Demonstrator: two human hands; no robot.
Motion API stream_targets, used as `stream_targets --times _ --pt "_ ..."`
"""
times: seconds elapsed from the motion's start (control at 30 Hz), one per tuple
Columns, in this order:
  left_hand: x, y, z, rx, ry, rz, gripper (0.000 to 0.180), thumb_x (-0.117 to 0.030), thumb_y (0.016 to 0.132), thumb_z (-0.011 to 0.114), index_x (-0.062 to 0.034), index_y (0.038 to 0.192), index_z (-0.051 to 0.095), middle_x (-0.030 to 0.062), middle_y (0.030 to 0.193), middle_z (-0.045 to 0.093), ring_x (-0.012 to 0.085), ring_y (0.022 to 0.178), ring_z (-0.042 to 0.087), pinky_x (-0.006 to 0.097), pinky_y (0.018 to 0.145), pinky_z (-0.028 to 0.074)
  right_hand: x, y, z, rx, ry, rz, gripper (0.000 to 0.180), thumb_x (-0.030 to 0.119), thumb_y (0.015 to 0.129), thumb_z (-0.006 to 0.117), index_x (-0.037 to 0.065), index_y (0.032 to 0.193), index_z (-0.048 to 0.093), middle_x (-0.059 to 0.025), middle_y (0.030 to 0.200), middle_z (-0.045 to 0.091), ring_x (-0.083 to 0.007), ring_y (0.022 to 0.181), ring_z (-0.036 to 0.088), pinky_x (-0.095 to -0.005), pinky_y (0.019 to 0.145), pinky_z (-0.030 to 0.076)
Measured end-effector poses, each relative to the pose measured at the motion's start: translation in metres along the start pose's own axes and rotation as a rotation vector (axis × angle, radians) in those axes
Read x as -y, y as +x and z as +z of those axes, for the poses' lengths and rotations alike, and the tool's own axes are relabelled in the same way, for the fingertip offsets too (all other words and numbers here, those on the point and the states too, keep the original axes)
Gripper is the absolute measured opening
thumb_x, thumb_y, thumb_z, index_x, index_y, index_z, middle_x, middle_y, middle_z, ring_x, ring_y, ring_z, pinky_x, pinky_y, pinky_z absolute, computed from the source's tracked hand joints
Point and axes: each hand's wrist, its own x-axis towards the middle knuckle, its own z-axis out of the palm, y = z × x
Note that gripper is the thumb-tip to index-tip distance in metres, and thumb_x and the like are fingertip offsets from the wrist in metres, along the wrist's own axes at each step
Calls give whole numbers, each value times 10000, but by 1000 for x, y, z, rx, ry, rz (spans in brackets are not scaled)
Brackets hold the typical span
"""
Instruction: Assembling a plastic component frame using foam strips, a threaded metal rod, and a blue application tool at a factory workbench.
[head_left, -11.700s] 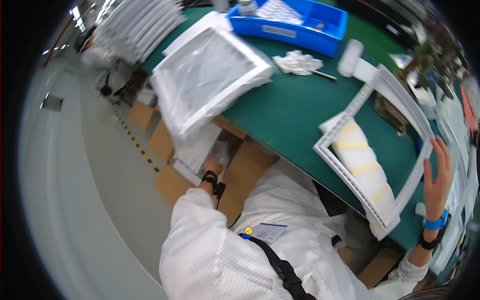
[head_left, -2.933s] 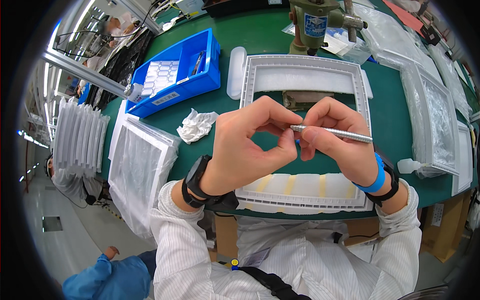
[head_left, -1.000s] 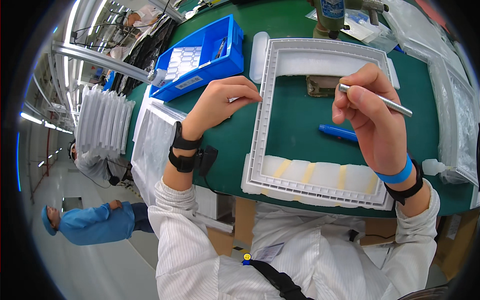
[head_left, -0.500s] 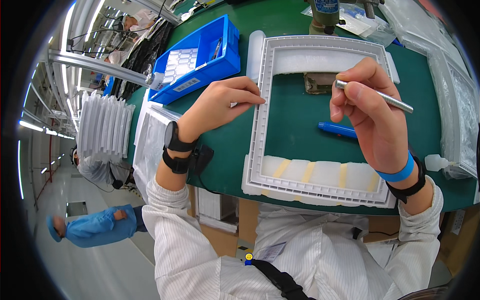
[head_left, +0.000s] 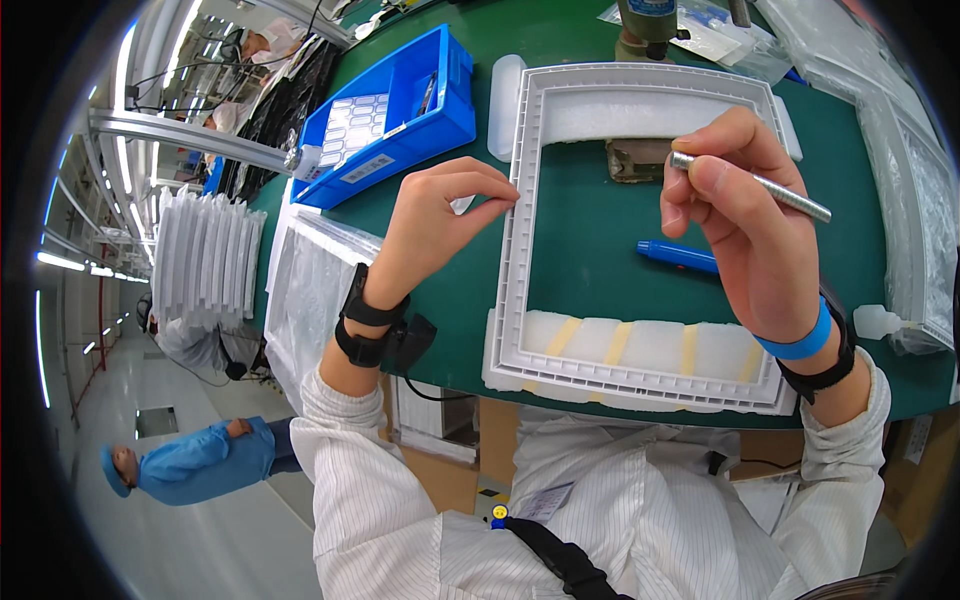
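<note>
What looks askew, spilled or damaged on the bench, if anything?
Nothing stands out: no spill or damage shows. The white frame rests on foam padding, the right hand holds the metal rod, and a blue pen-like tool lies within the frame's opening.

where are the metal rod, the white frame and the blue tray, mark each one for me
Metal rod (head_left: 793, 198): head view, on its bare shaft.
White frame (head_left: 516, 250): head view, on its left side bar.
Blue tray (head_left: 432, 137): head view, on its front wall.

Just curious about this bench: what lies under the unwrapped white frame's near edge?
A white pad with yellow bands shows beneath the frame; the stretch directly under that edge is covered.
</note>
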Motion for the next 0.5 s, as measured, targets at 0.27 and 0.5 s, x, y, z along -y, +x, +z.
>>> stream_targets --times 0.27,0.5 --pt "5 -5 6 -23 -106 -48 124 38 782 724 0 898 744 84 990 713 183 918 675 285 829 523 0 1 -1 8 -38 -24 156 175 947 541 43 1025 570 -75 870 593 -137 760 587 -263 727 491" --pt "17 -11 10 -103 -733 -456 202 -147 939 652 2 1074 669 73 1062 679 149 962 656 281 815 533 0 0 0 -2 -47 -10 158 178 946 545 44 1026 571 -75 875 593 -140 762 585 -266 727 491"
